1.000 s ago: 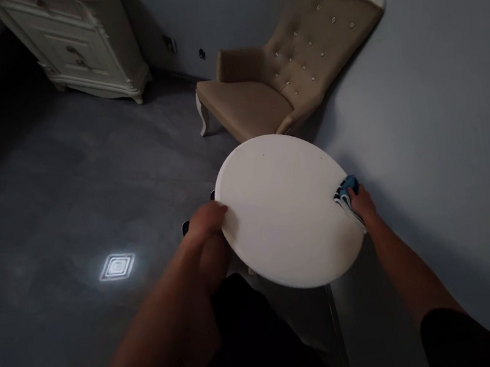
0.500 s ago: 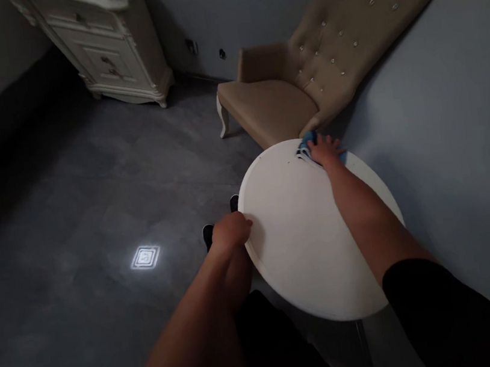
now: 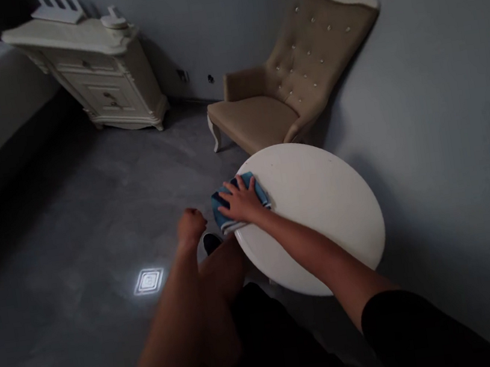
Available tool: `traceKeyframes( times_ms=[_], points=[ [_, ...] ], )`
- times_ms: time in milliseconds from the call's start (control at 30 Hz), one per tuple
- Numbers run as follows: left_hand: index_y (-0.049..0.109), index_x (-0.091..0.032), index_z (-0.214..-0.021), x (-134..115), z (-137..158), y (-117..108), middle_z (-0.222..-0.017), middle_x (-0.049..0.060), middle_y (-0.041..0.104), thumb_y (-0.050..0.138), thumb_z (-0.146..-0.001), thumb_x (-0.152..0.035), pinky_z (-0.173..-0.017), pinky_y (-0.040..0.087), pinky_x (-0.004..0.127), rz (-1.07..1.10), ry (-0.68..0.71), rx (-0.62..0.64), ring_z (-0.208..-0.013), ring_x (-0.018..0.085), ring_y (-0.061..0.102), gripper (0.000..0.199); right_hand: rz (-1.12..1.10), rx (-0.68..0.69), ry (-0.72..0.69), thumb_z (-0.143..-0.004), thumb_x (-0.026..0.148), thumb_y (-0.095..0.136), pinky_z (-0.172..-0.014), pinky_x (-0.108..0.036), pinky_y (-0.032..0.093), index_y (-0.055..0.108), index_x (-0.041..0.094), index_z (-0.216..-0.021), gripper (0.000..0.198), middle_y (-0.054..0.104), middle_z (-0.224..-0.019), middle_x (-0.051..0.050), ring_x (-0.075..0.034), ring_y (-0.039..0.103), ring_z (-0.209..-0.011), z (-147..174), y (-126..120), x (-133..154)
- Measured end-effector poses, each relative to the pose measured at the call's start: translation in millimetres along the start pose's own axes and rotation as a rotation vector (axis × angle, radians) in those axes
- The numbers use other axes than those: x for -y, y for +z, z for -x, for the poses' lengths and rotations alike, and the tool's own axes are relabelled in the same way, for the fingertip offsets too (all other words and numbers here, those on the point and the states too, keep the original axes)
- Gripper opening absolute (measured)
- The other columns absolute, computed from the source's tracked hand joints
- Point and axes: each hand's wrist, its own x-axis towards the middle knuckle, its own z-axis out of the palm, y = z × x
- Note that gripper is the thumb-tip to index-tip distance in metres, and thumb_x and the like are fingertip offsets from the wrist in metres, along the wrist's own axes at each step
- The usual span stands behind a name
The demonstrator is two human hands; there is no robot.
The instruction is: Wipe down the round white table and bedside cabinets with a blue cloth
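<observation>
"Blue folded cloth with dark bands and a pale edge (image 3: 225, 216): state its position from the fingers."

"Directly beneath the right hand (image 3: 245, 203). Palm down, fingers spread wide; contact is flat, without a visible grip. The cloth sits on the round white tabletop (image 3: 329, 196) and overlaps its left rim. Its longer side appears to run crosswise under the fingers."

"Nearer hand?"

"Right, touching. The left hand (image 3: 190, 224) is clear of the tabletop, just left of the cloth. Its fingers curl inward; nothing shows in them, though how tightly they close cannot be told."

"Containers?"

"One: the white carved cabinet with drawers (image 3: 109, 93), well beyond the right fingers and to their left. Its fronts appear closed; contents cannot be seen. The tan button-tufted armchair with white trim (image 3: 258, 115) stands beyond the fingers, slightly right."
</observation>
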Motion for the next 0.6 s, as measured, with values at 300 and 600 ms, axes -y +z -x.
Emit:
traceKeyframes(
  times_ms=[300,600],
  points=[
    [0.067,-0.01,-0.146,-3,40,10,-0.095,0.016,0.082,0.054,-0.11,-0.038,-0.061,0.052,0.03,0.065,-0.024,0.118,-0.062,0.02,0.069,0.047,0.054,0.008,-0.117,-0.112,0.07,0.062,-0.139,-0.09,0.008,0.046,0.04,-0.182,0.078,0.029,-0.196,-0.004,-0.052,0.014,-0.181,304,51,-4],
    [0.079,-0.021,-0.12,-1,38,37,-0.085,0.014,0.082,0.063,-0.105,-0.047,-0.062,0.055,0.035,-0.022,0.131,0.198,-0.071,0.03,0.078,0.034,0.198,-0.301,0.558,-0.106,0.049,0.05,-0.131,-0.089,0.03,0.04,0.039,-0.185,0.081,0.048,-0.187,-0.013,-0.052,0.044,-0.169,448,57,-182]
  ],
)
